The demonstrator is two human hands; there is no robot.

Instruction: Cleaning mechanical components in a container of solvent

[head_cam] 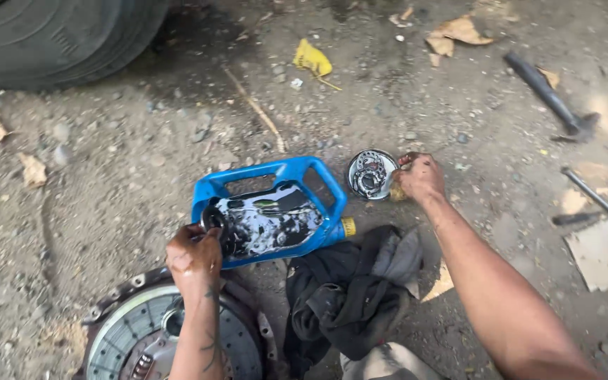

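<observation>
A blue plastic jug [283,176], cut open on its side and lying flat on the dirt, holds dark oily liquid. My left hand [193,257] grips a small black round part [214,218] at the jug's left edge. My right hand [419,177] reaches to a round metal tin [369,174] with metal bearing parts inside, right of the jug, and grips a small tan piece at the tin's rim. A dark rag [350,288] lies between my arms.
A round clutch plate [131,331] lies under my left forearm. A tyre [58,35] fills the top left. A hammer [547,95], a metal rod [598,198] and cardboard [603,253] lie at the right. Dry leaves and stones are scattered about.
</observation>
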